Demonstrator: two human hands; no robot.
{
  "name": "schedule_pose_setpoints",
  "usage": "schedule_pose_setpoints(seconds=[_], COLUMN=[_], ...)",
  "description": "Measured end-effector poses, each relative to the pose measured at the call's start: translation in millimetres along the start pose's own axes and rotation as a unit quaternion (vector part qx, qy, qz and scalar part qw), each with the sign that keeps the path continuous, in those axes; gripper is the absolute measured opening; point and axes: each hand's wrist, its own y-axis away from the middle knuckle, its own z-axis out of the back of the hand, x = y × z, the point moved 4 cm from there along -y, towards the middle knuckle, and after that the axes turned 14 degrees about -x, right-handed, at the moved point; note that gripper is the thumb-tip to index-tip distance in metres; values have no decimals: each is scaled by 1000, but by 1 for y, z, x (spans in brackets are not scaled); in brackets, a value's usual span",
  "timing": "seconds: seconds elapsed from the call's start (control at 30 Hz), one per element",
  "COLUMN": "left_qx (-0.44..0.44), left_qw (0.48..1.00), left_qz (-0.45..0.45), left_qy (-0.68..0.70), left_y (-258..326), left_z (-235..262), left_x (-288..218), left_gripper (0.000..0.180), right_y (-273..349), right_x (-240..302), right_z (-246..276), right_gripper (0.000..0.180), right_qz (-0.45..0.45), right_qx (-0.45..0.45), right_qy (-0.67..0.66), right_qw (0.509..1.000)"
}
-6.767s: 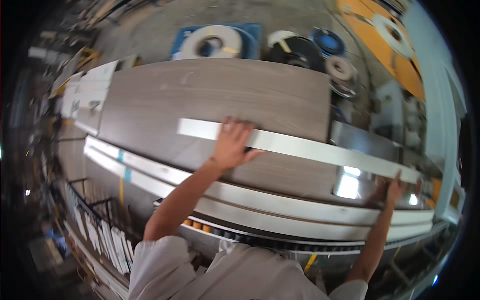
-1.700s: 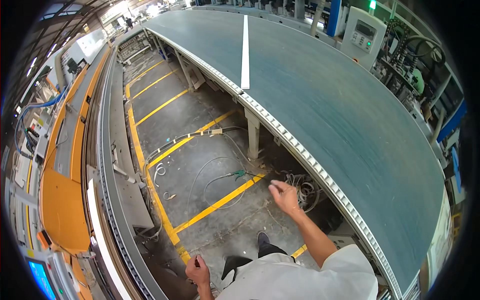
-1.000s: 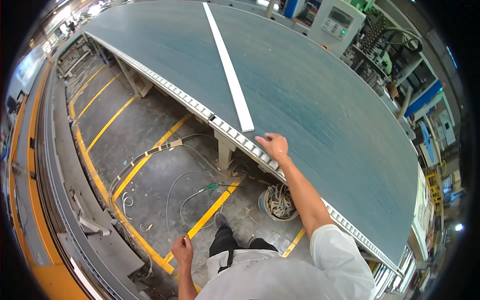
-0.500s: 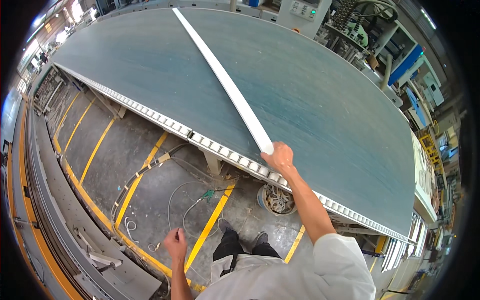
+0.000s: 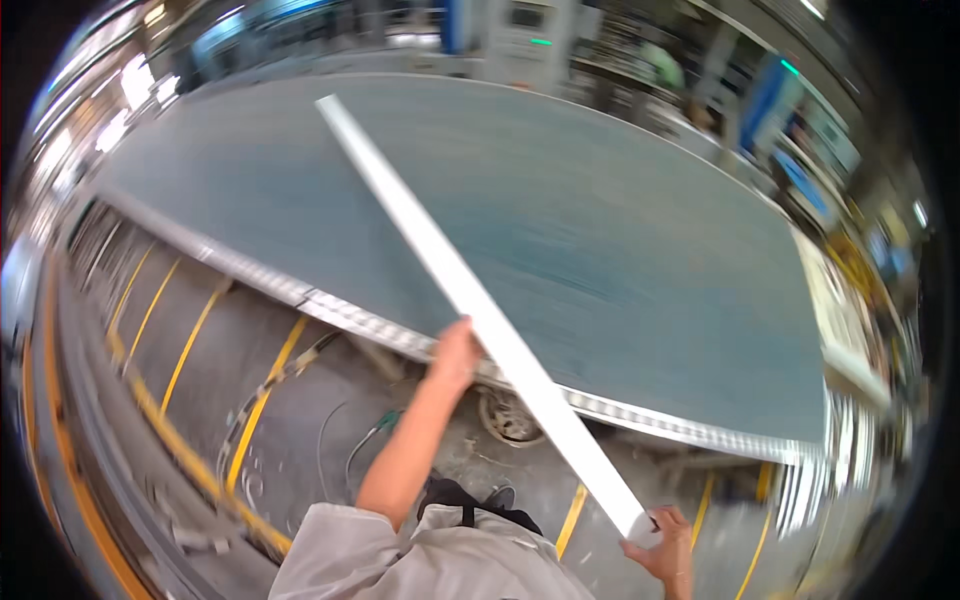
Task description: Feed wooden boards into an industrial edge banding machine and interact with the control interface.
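Observation:
A long, narrow white strip (image 5: 435, 250) slants from the far left of the grey-green table to beyond its near edge at the lower right. My right hand (image 5: 662, 545) grips its near end, thumb on one side and fingers on the other. Part way along, my left hand (image 5: 457, 352) is closed at the strip's left edge, above the near edge of the table; its fingertips are partly hidden and blurred. The far end of the strip lies over the table surface (image 5: 650, 270).
White rollers (image 5: 370, 325) line the table's near edge. Below it stands a bucket of scraps (image 5: 512, 415), near a hose with a green fitting (image 5: 385, 422). Yellow lines (image 5: 265, 410) mark the floor. Machines (image 5: 525, 50) stand behind, and a rail (image 5: 75, 480) runs along the left.
The strip's near end has come toward me and right, past the table edge. My left hand has risen from my side to the strip. My right hand has moved down and right with the end.

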Motion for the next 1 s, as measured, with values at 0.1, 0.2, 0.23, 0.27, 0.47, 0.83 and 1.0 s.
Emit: schedule_pose_setpoints(seconds=[0.1,0.2,0.23,0.27,0.47,0.83,1.0], left_qx=[94,78,96,121,7,174,214], left_qw=[989,943,881,979,995,983,970], left_qz=[100,-151,-299,-121,9,64,106], left_qy=[46,-285,-354,-112,-101,-18,53], left_y=[-26,-47,-33,-71,-10,226,388], left_z=[-30,-18,-26,0,-60,-222,-323], left_x=[18,-20,-22,-22,33,197,275], left_gripper=[27,24,32,37,35,33,32], right_y=[83,153,178,185,303,479,476], right_x=[-71,-112,-121,-114,-146,-353,-412], right_z=[73,130,138,153,145,310,395], right_gripper=[62,60,59,60,47,38,30], right_qz=[-55,-178,-229,-248,-385,-494,-338], right_qx=[9,14,5,18,-188,-572,-470], right_qy=[92,127,138,181,69,239,496], right_qw=[994,976,964,951,901,609,648])
